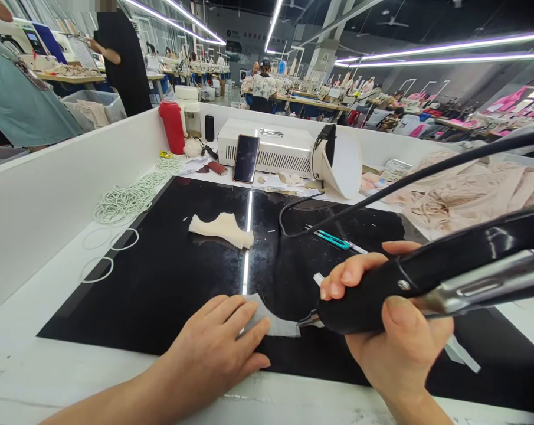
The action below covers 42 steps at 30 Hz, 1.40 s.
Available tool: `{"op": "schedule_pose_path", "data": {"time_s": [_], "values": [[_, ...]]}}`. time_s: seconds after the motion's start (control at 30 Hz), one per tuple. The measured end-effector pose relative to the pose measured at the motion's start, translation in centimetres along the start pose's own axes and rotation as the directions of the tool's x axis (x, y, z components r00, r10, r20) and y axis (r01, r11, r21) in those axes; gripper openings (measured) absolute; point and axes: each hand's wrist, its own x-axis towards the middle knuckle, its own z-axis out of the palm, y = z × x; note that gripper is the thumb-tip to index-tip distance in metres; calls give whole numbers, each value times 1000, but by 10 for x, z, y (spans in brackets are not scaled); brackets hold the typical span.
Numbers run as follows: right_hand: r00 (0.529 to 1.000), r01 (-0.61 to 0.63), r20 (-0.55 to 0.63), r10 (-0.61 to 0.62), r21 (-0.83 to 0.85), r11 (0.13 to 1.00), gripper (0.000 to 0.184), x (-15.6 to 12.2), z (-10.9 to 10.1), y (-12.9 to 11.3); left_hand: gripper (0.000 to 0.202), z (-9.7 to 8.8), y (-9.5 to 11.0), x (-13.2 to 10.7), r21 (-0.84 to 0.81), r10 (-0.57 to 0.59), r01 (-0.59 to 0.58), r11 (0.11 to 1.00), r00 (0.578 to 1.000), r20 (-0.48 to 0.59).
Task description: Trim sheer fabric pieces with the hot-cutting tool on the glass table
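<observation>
A white desk (pixel 36 366) with low white partition walls carried a glossy black rectangular mat (pixel 160 283), and everything else is placed from that mat. Over the mat's near right part hung a black-handled cutting tool with a metal shank (pixel 426 277), its black cable arching back across the mat's right side. Its thin metal tip met the edge of the grey scrap at the mat's near edge. Off the mat's far right corner lay a heap of beige lace fabric (pixel 461 195). Behind the mat's far edge stood a white vented metal box (pixel 275 147).

The right hand (pixel 395 342) was wrapped round the tool's handle, thumb on top and fingers curled beneath. The left hand (pixel 213 348) lay flat at the mat's near edge, fingers straight and close together, pressing down on a small grey flat scrap of fabric (pixel 275 324). That scrap sat between the two hands.

Left of the mat, loops of white elastic cord (pixel 125 200) were piled on the desk. Beyond the mat's far left corner stood a red plastic bottle (pixel 173 127). A beige curved foam piece (pixel 222 229) rested on the mat near its middle. A black smartphone (pixel 246 158) leaned on the box just past the mat's far edge. Teal thread snips (pixel 333 239) lay on the mat's far right part.
</observation>
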Motion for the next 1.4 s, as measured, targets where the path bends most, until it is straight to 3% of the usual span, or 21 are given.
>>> {"op": "schedule_pose_path", "data": {"time_s": [0.17, 0.37, 0.57, 1.4], "values": [[1000, -4, 26, 4, -10, 1000, 40, -1, 0, 1, 40, 0, 5, 5, -3, 49, -49, 999, 998, -49], [998, 4, 58, -4, -2, 1000, 37, -3, -3, 4, 48, 8, 15, 20, -11, 156, -156, 988, 987, 26], [998, -12, 54, 12, -4, 1000, 38, -5, -3, 6, 51, 16, 16, 23, -30, 129, -129, 991, 991, 16], [999, -15, 31, 15, 4, 1000, 36, -5, 0, 3, 50, 17, 15, 18, -66, 81, -81, 995, 997, 8]]}}
